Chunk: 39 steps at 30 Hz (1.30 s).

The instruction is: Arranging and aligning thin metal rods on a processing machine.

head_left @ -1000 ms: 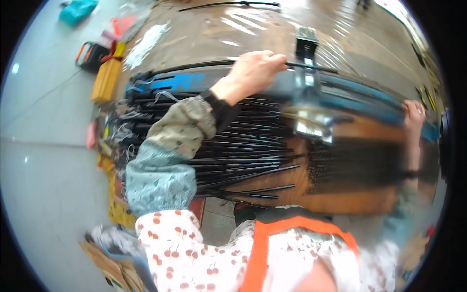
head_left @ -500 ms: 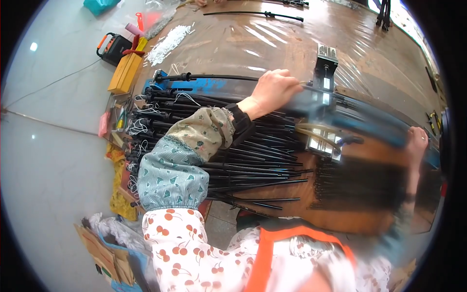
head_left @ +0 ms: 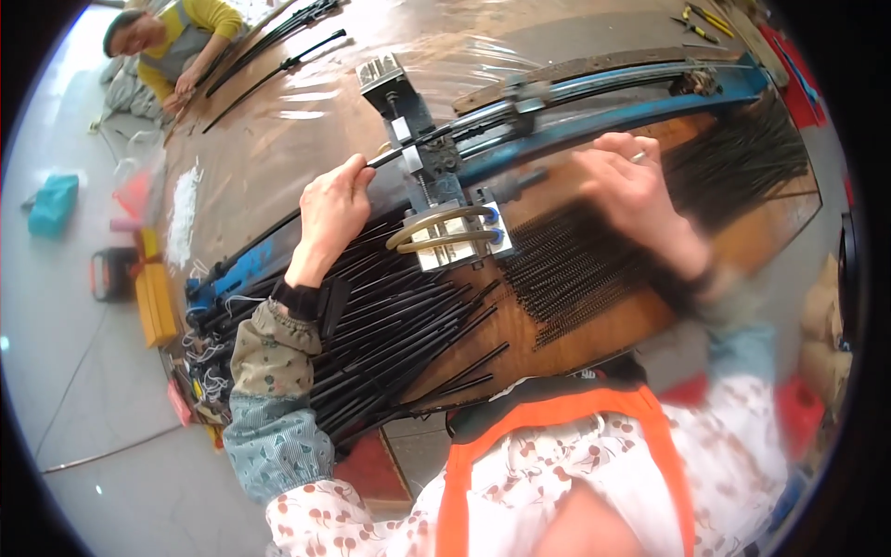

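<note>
My left hand (head_left: 332, 206) is closed round a thin black rod (head_left: 280, 223), just left of a metal clamping fixture (head_left: 422, 172). The rod runs along the blue bench rail (head_left: 594, 139) toward the fixture's clamp. Over the rail's near side, right of the fixture, hovers my right hand (head_left: 636, 190). Its fingers are curled in; the fingertips are smeared, and what they may hold cannot be made out. Beneath and beside it lie dark, thin, coiled spring-like lengths (head_left: 575, 278). A blurred metal block (head_left: 525, 104) sits on the rail's guide rods.
Many black rods (head_left: 399, 325) with white cords are heaped at the near left. Yellow tubes (head_left: 445, 232) loop over the fixture. White small pieces (head_left: 184, 218) and a yellow box (head_left: 155, 306) are left. Pliers (head_left: 705, 23) lie far right. A co-worker (head_left: 186, 46) handles rods at far left.
The view has swung right, bringing a co-worker into sight. My right hand has come in from the rail's far right end toward the fixture. My left hand stays by the fixture.
</note>
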Tool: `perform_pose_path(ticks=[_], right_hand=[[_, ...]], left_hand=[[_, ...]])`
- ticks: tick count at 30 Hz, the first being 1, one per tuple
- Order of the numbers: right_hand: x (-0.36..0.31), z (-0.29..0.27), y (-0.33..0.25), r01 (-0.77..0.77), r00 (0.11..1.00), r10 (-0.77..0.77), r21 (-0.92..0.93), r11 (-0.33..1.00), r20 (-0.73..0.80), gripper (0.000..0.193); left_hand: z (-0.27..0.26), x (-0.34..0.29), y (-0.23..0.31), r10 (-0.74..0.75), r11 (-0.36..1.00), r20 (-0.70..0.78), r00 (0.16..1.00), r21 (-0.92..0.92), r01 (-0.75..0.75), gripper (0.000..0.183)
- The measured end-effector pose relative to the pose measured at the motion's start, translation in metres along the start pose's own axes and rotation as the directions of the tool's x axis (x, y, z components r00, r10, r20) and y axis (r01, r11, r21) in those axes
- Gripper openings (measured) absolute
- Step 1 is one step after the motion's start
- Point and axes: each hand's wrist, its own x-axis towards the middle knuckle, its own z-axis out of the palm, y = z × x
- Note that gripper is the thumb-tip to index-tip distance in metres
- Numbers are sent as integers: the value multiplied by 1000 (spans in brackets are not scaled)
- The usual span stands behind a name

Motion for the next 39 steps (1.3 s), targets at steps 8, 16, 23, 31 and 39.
perform_pose_path(ticks=[8, 16, 23, 31, 39], right_hand=[[24, 46, -19, -55, 995, 10, 485, 873, 96, 31], [26, 50, -9, -417, 909, 231, 721, 554, 348, 32], [-24, 52, -60, 32, 973, -118, 395, 918, 196, 63], [-14, 47, -72, 168, 973, -211, 344, 924, 94, 24], [8, 25, -81, -76, 963, -55, 459, 885, 265, 19]], left_hand=[[4, -6, -2, 30, 999, -27, 999, -21, -31, 19], [14, 8, -3, 288, 954, -202, 936, 146, -262, 14], [-4, -14, -112, 415, 835, -283, 865, 497, -238, 11], [9, -152, -6, 124, 955, 94, 988, 260, -145, 26], [0, -140, -15, 186, 979, 79, 979, -100, -178, 14]])
